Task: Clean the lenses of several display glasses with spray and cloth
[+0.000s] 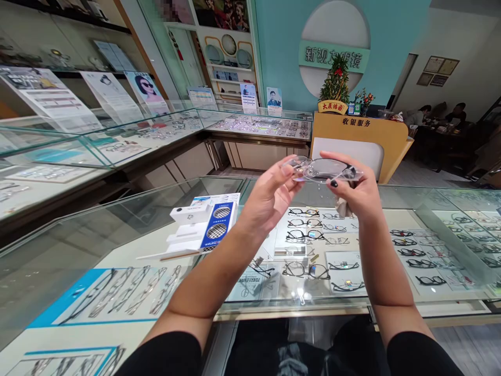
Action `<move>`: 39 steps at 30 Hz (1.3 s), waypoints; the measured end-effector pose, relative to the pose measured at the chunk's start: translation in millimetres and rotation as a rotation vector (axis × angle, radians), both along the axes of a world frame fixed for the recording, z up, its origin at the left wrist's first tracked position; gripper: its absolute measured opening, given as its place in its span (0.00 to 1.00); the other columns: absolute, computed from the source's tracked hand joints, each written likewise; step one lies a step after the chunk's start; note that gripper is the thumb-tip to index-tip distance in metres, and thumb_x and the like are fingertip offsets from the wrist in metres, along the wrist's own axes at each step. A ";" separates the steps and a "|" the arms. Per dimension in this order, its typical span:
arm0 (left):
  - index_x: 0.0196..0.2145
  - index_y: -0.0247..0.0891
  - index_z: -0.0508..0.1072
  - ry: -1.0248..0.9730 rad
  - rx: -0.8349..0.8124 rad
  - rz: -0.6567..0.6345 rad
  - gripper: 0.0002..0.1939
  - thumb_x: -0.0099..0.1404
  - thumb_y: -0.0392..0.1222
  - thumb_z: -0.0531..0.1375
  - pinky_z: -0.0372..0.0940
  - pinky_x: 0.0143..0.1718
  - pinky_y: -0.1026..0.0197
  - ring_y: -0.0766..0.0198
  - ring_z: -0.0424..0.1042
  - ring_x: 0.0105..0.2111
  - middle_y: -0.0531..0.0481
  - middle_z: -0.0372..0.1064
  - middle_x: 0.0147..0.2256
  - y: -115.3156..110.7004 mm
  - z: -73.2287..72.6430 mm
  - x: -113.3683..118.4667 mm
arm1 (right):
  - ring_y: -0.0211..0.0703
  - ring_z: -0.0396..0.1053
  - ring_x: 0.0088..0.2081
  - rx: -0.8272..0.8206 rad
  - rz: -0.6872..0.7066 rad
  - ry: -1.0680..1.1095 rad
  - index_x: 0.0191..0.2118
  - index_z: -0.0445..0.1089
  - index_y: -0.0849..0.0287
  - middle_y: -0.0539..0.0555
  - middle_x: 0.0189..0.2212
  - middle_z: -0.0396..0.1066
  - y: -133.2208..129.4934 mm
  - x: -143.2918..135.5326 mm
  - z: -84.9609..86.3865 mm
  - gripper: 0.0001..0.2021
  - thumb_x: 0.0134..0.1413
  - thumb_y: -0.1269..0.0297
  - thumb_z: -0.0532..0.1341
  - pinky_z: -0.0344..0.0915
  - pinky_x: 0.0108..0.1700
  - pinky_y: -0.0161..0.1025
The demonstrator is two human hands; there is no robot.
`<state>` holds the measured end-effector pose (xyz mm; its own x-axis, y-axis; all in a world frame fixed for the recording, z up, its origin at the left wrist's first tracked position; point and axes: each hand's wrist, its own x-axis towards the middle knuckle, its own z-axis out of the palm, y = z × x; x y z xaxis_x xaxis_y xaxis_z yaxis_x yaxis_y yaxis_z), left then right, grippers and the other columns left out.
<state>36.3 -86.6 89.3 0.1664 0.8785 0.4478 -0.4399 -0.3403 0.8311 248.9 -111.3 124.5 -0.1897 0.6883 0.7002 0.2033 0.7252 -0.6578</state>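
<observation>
A pair of clear-framed glasses [319, 169] is held up in front of me, above a glass display counter [395, 198]. My left hand [270, 196] pinches the left end of the frame with thumb and fingers. My right hand [358, 190], with dark nail polish, grips the right end near the dark temple hinge. A pale cloth seems tucked under my right hand, partly hidden. Below the glass top lie rows of spectacle frames [301, 232] on white trays.
A white and blue boxed display stand [207, 224] sits on the counter at left. More glass showcases [117, 141] run along the left and back. An orange cashier desk [360, 138] with a small tree stands behind. People sit at a table [434, 117] far right.
</observation>
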 end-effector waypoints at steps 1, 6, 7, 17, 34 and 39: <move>0.51 0.42 0.79 -0.049 -0.096 -0.102 0.36 0.52 0.65 0.78 0.76 0.56 0.51 0.53 0.81 0.52 0.41 0.80 0.53 -3.6 1.7 3.6 | 0.45 0.77 0.40 0.028 0.026 -0.024 0.57 0.82 0.45 0.52 0.47 0.83 -1.9 -1.5 -0.6 0.25 0.56 0.45 0.73 0.76 0.46 0.47; 0.38 0.38 0.82 -0.209 -0.408 -0.419 0.25 0.46 0.50 0.84 0.76 0.48 0.62 0.64 0.81 0.39 0.49 0.82 0.40 -16.3 9.0 14.8 | 0.44 0.78 0.38 0.165 0.087 -0.021 0.52 0.85 0.47 0.51 0.41 0.85 -6.1 -7.6 -0.5 0.16 0.60 0.53 0.74 0.75 0.44 0.44; 0.39 0.37 0.82 -0.214 -0.434 -0.449 0.25 0.48 0.50 0.83 0.76 0.47 0.63 0.65 0.80 0.38 0.49 0.82 0.40 -17.4 9.6 15.1 | 0.43 0.77 0.36 0.196 0.086 -0.019 0.50 0.86 0.48 0.51 0.38 0.84 -5.9 -7.8 0.1 0.15 0.59 0.54 0.74 0.74 0.42 0.43; 0.44 0.37 0.81 -0.037 -0.396 -0.526 0.29 0.51 0.56 0.81 0.72 0.44 0.58 0.55 0.80 0.44 0.44 0.81 0.43 -5.4 -1.5 12.6 | 0.37 0.61 0.25 0.228 -0.045 -0.033 0.36 0.86 0.53 0.48 0.23 0.71 -9.3 -4.7 4.0 0.15 0.57 0.46 0.75 0.59 0.29 0.38; 0.28 0.38 0.77 0.008 0.488 0.386 0.15 0.54 0.46 0.77 0.54 0.24 0.61 0.70 0.61 0.23 0.54 0.65 0.23 9.4 33.6 -41.4 | 0.40 0.69 0.33 -0.488 -0.278 -1.077 0.38 0.82 0.55 0.50 0.30 0.79 -27.6 4.9 -24.4 0.04 0.63 0.62 0.70 0.52 0.35 0.37; 0.28 0.35 0.75 0.047 0.566 0.405 0.20 0.56 0.50 0.78 0.50 0.23 0.64 0.72 0.59 0.22 0.54 0.65 0.23 -1.8 40.3 -34.7 | 0.46 0.77 0.40 -0.597 -0.223 -1.317 0.44 0.83 0.54 0.54 0.38 0.84 -30.6 -9.7 -54.0 0.08 0.66 0.59 0.68 0.54 0.36 0.37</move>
<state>1.6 -88.4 129.5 -0.0947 0.5089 0.8556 -0.1546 -0.8565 0.4924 239.2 -141.8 70.5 -0.3067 0.9080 -0.2854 0.9518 0.2911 -0.0967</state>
